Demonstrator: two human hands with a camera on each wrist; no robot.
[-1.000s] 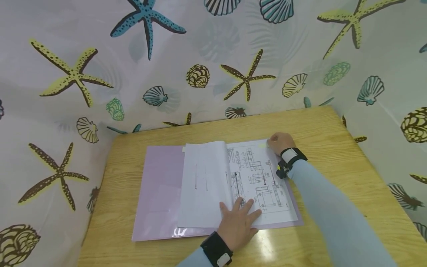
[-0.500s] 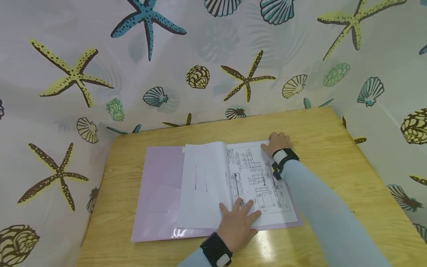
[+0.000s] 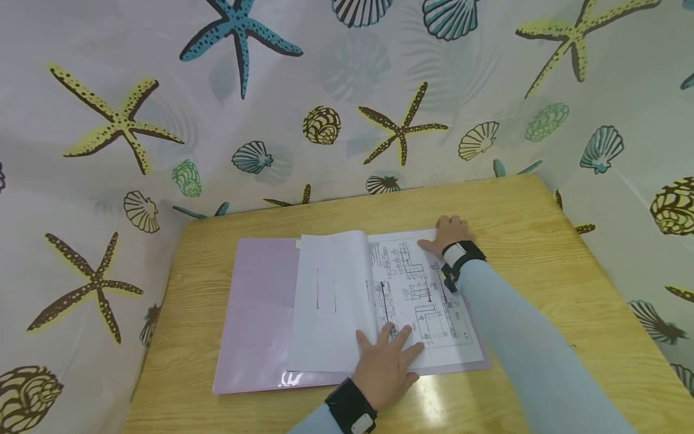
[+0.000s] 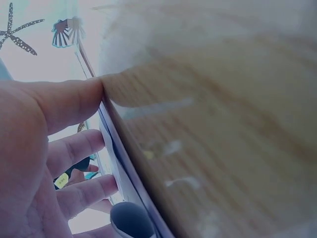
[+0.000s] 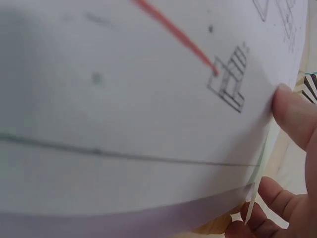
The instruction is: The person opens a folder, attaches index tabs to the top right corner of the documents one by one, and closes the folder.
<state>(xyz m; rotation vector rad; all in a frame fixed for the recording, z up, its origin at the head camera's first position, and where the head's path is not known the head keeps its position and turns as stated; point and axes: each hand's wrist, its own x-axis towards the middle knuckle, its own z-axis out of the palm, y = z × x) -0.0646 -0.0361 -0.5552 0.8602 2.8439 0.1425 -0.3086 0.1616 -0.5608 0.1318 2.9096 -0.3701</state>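
Note:
A purple folder (image 3: 260, 325) lies open on the wooden table, with a blank-backed sheet (image 3: 331, 325) turned to the left and a technical drawing (image 3: 434, 289) on the right. My left hand (image 3: 385, 371), fingers spread, rests across the lower end of the fold between them. Its thumb is at the folder's edge in the left wrist view, beside a curled page (image 4: 130, 218). At the drawing's top right corner is my right hand (image 3: 454, 234). The right wrist view shows its thumb (image 5: 292, 116) against the sheet and the other fingers past the edge, by a pale tab (image 5: 261, 166).
Another pale tab (image 3: 298, 243) sticks out from the turned sheet's upper left edge. Wooden tabletop (image 3: 520, 223) surrounds the folder. A white cloth (image 3: 303, 72) printed with starfish and shells rises behind the table and along its sides.
My right hand has shifted slightly left at the drawing's top corner, and its fingers have spread from a tighter curl. Its thumb now reaches further onto the sheet. The left hand has stayed put.

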